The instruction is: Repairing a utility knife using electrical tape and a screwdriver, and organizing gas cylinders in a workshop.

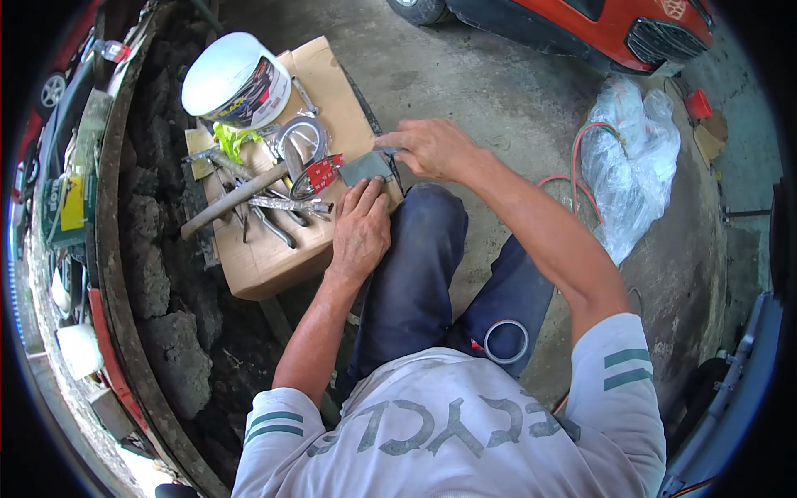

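Note:
On the cardboard [286, 259] lies a small flat grey-green sheet [365, 168], at the edge by my knee. My left hand [363, 226] rests on its near side, fingers stretched out and pressing it down. Beyond the sheet's right corner my right hand [436, 149] is closed, with a thin grey piece [390, 141] pinched at its fingertips. What that piece is stays unclear. Just left of the sheet sits a red patch with pale squares [322, 174], lying on a round dark-rimmed object.
A white bucket [228, 79], a hammer [237, 199], a tape roll [303, 137] and several tools crowd the cardboard. Another tape roll [506, 341] lies on my thigh. Rubble [178, 357] fills the left side. Right stand clear plastic wrapping [631, 166] and a red car [573, 33].

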